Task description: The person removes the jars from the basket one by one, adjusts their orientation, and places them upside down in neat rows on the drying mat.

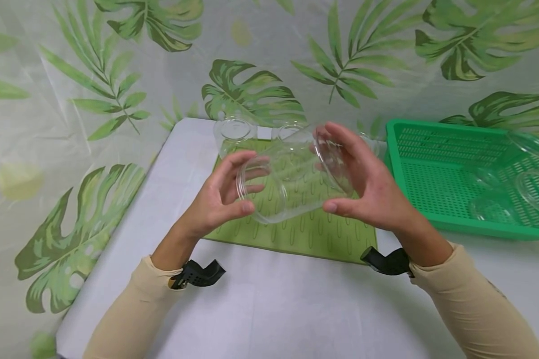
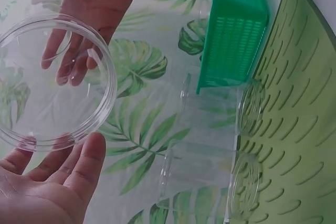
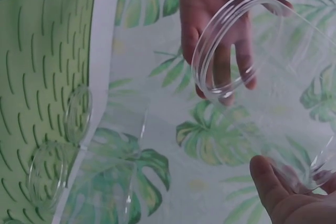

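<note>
Tilted in the air over the green mat (image 1: 269, 234) is a clear jar (image 1: 292, 184) with a ringed rim at its left end. My left hand (image 1: 220, 192) holds that rim end, thumb in front and fingers behind. At the other end, my right hand (image 1: 368, 179) grips the jar between thumb and fingers. The right wrist view shows the rim's stacked rings (image 3: 210, 66) close to the left hand (image 3: 220, 30). Both hands' fingers show partly through the clear wall.
Behind the held jar, several clear jars stand along the mat's back edge, one (image 1: 235, 134) at its left. A green basket (image 1: 431, 227) at the right holds clear round pieces (image 1: 491, 207). Leaf-patterned cloth (image 1: 251, 94) hangs behind the white table (image 1: 274, 309).
</note>
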A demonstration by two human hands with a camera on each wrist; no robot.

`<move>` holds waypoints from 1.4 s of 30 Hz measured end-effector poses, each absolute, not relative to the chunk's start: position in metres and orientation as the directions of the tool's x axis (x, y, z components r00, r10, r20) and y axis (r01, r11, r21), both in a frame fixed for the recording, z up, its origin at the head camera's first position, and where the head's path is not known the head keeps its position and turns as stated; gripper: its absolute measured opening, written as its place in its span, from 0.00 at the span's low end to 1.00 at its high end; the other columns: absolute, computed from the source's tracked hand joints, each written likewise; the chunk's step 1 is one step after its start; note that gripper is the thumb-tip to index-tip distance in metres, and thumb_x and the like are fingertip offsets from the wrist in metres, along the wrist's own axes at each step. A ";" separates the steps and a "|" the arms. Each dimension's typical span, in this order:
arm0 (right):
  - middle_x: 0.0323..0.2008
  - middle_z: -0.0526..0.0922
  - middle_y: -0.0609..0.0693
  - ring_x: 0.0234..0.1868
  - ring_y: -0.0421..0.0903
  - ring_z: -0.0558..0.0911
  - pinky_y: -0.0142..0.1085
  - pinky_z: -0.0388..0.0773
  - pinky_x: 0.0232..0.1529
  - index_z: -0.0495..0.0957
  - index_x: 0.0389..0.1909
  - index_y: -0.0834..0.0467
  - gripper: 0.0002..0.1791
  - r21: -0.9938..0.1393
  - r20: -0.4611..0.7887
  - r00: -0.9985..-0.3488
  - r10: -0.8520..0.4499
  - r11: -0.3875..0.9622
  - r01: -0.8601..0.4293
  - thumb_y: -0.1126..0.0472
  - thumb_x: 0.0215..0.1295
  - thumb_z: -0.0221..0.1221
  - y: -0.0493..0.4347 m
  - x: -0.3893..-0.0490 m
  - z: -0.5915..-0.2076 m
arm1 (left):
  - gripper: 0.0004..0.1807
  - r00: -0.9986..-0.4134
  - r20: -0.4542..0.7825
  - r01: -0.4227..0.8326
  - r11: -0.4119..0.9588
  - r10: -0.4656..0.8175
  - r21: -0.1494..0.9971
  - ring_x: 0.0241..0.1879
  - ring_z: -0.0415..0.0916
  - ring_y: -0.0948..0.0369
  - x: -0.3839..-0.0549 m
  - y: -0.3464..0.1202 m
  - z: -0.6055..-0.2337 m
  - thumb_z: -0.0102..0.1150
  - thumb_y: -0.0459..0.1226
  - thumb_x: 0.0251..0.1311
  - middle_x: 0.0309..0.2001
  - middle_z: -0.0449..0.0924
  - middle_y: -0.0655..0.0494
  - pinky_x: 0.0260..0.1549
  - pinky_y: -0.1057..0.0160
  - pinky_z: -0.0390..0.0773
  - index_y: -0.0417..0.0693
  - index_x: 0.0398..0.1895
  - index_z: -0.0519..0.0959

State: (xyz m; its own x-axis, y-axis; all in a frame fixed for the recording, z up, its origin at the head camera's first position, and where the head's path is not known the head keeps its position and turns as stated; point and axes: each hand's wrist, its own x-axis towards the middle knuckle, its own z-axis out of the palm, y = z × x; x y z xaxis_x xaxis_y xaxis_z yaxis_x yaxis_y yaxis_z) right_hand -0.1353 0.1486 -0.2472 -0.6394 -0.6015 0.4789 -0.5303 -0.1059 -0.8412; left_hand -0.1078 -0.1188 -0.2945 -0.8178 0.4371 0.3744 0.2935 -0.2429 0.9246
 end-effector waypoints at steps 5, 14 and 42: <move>0.68 0.55 0.55 0.69 0.50 0.57 0.28 0.64 0.64 0.48 0.70 0.58 0.53 -0.826 0.455 -0.640 -0.619 -0.026 -0.563 0.73 0.42 0.67 0.150 -0.134 -0.245 | 0.45 -0.810 0.386 0.317 -0.225 0.441 0.922 0.65 0.56 0.44 -0.107 -0.121 -0.297 0.66 0.46 0.49 0.66 0.54 0.35 0.60 0.48 0.66 0.40 0.65 0.52; 0.67 0.57 0.52 0.66 0.49 0.62 0.27 0.68 0.59 0.48 0.70 0.56 0.57 -0.806 0.404 -0.653 -0.640 0.088 -0.585 0.74 0.38 0.69 0.152 -0.133 -0.244 | 0.42 -0.825 0.344 0.359 -0.055 0.449 0.932 0.65 0.59 0.48 -0.103 -0.129 -0.294 0.64 0.45 0.52 0.66 0.58 0.43 0.59 0.50 0.68 0.42 0.66 0.53; 0.67 0.55 0.51 0.66 0.43 0.63 0.28 0.71 0.56 0.46 0.71 0.53 0.63 -0.731 0.415 -0.646 -0.640 0.188 -0.656 0.74 0.32 0.73 0.160 -0.135 -0.252 | 0.39 -0.943 -0.027 0.295 0.868 0.332 0.399 0.68 0.52 0.45 -0.090 -0.196 -0.356 0.60 0.50 0.53 0.69 0.53 0.43 0.63 0.45 0.59 0.43 0.65 0.60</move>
